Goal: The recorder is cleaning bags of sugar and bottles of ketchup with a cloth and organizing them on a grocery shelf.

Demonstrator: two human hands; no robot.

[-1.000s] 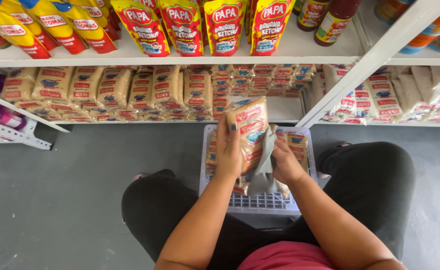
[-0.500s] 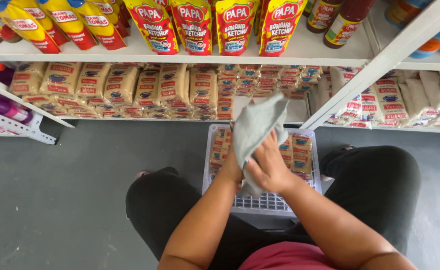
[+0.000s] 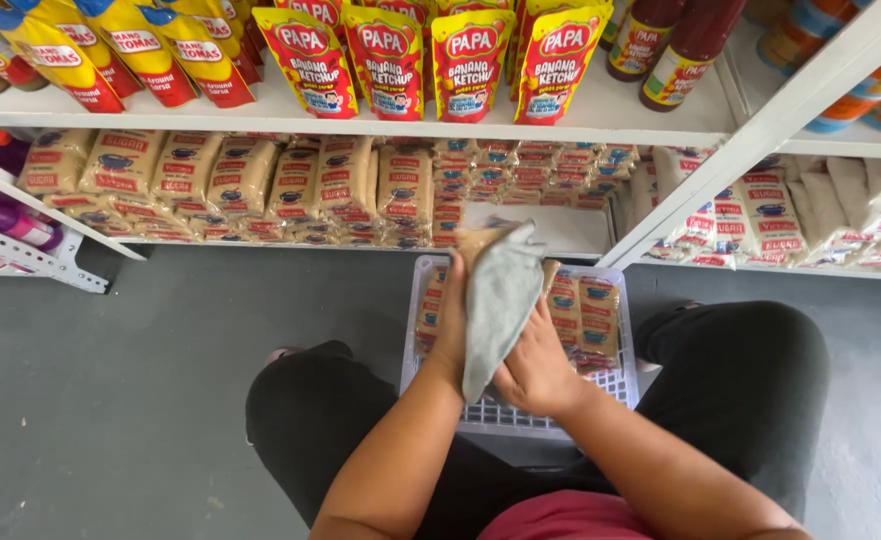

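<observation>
Grocery shelves of sugar packets and red-and-yellow sauce pouches point(image 3: 386, 60) rise ahead while my right hand point(image 3: 536, 365) presses a grey cloth point(image 3: 499, 300) against a tan packet point(image 3: 476, 243) gripped in my left hand point(image 3: 451, 325), both held above the white basket point(image 3: 616, 385) of packets between my knees.

Yellow-red pouches point(image 3: 386, 60) above tan sugar packets point(image 3: 241, 180).
</observation>
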